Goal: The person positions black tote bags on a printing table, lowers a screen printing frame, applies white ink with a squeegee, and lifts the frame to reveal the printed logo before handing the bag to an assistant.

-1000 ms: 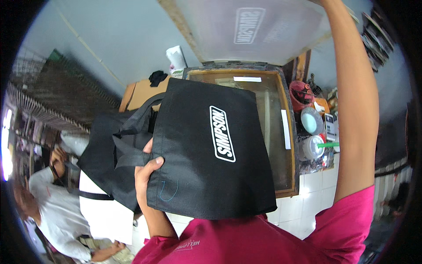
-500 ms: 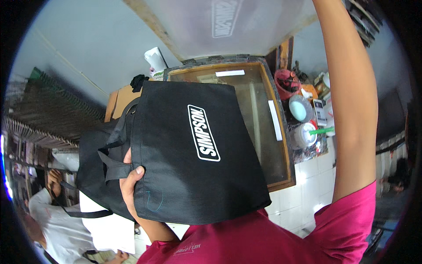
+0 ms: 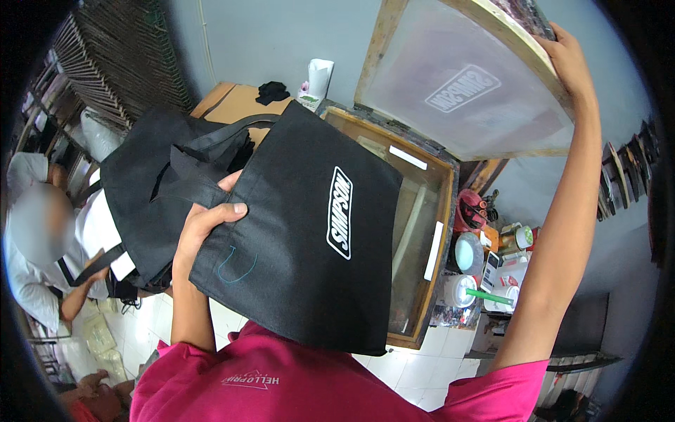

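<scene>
My left hand grips the handle edge of a black fabric tote bag, thumb on top. A white printed logo in a rounded frame shows on the bag, and a small teal curved line is drawn near its edge. My right hand holds the upper edge of a raised, hinged printing screen, whose mesh carries the same logo mirrored. Below the screen lies a wood-rimmed glass printing bed with white strips on it; the bag hangs partly over this bed.
On the left, more black bags are piled near a co-worker in a white shirt, whose hand holds a strap. Cardboard lies beyond. To the right stand a pink bucket, a white tub with a green-handled tool, and a phone.
The view has swung right, bringing my right hand and the screen's upper edge into sight. My left hand still grips the bag, which now sits more tilted.
</scene>
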`<state>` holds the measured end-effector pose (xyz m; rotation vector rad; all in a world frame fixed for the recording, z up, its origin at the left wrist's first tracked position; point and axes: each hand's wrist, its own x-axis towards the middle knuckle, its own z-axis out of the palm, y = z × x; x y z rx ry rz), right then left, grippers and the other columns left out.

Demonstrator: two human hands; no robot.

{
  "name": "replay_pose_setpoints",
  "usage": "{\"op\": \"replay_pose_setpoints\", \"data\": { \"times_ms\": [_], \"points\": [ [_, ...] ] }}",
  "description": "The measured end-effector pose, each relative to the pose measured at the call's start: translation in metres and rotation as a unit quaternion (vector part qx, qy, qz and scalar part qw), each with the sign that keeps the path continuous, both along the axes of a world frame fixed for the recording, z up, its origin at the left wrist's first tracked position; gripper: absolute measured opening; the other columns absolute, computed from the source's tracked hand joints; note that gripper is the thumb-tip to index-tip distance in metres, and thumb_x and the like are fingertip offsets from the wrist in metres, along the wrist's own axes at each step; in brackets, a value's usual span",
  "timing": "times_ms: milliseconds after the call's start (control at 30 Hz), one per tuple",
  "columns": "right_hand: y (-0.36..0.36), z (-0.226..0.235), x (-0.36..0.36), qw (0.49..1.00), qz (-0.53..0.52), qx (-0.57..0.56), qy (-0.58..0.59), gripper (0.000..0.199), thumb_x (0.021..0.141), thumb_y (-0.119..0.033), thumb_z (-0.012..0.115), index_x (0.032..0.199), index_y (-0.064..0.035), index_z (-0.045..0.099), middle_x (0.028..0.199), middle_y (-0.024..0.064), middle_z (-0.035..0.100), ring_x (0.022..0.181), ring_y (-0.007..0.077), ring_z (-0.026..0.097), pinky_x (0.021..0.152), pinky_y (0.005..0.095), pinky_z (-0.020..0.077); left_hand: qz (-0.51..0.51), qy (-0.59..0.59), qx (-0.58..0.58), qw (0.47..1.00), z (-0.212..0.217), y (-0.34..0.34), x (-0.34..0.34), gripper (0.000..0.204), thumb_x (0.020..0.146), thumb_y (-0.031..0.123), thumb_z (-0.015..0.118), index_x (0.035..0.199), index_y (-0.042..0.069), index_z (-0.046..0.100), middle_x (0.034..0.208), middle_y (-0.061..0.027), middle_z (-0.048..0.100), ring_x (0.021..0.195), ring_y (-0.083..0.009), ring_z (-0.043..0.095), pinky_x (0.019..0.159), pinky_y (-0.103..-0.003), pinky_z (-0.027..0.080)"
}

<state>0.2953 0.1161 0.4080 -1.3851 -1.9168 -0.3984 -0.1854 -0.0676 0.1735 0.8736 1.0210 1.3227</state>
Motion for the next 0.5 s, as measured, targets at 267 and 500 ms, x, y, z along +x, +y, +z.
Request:
{"op": "replay_pose_setpoints", "data": {
  "times_ms": [267, 500],
  "points": [
    [-0.013, 0.004, -0.015, 1.0, -0.018, -0.01, 0.018, 0.036, 0.091, -0.025, 0.067, 0.112, 0.0032, 0.071, 0.098, 0.0137, 0.075, 0.085, 0.0193, 0.068, 0.08, 0.034, 0.0521, -0.036, 0.006, 0.002, 0.999, -0.003, 0.005, -0.009, 0.07, 0.073, 0.007, 0.07, 0.139, -0.009, 0.057, 0.122, -0.0198, 0.069, 0.107, -0.0284, 0.068, 0.103, -0.034, 0.049],
    [-0.024, 0.002, -0.042, 0.994, -0.033, 0.009, 0.101, 0.031, 0.078, -0.019, 0.076, 0.098, 0.0061, 0.074, 0.084, 0.0128, 0.074, 0.079, 0.0189, 0.064, 0.074, 0.0356, 0.0517, -0.013, 0.02, 0.031, 0.999, -0.007, 0.004, -0.019, 0.075, 0.07, 0.009, 0.072, 0.141, -0.009, 0.055, 0.127, -0.0206, 0.067, 0.112, -0.029, 0.065, 0.108, -0.034, 0.044]
  ]
}}
